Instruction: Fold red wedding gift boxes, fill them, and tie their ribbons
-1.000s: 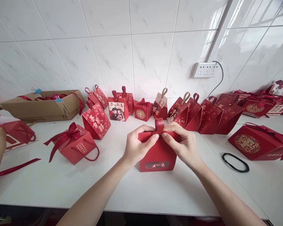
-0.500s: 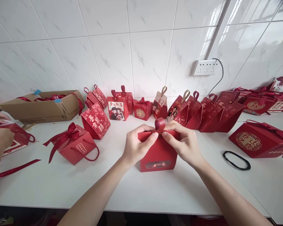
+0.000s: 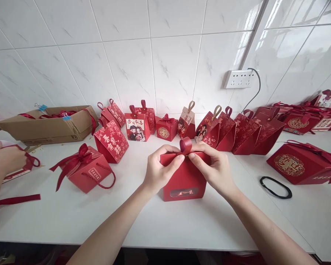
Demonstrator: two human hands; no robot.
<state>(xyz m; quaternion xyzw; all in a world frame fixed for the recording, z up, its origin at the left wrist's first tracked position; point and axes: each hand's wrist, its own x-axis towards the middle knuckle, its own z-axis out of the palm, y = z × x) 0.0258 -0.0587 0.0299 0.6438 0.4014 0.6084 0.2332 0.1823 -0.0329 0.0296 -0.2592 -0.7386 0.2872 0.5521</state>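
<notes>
A red gift box [image 3: 185, 178] stands upright on the white table in front of me, with a small clear window low on its near face. From its top edge rises a dark red strap loop [image 3: 186, 145]. My left hand [image 3: 164, 167] pinches the top edge left of the loop, thumb on the near face. On the other side my right hand [image 3: 209, 165] grips the same edge, its thumb close to the left one. Both hands' other fingers are partly hidden behind the box.
Several red boxes with strap loops [image 3: 112, 141] line the tiled wall. A bow-tied box with a rope handle [image 3: 84, 169] stands left, a hexagonal box [image 3: 300, 165] and black band [image 3: 276, 187] right. A co-worker's hand [image 3: 9, 160] works beside an open cardboard box [image 3: 49, 129].
My hands keep their grip on the box's top edge, almost unmoved. At the left, the co-worker's hand has shifted over the box there, and the loose ribbon end has moved slightly.
</notes>
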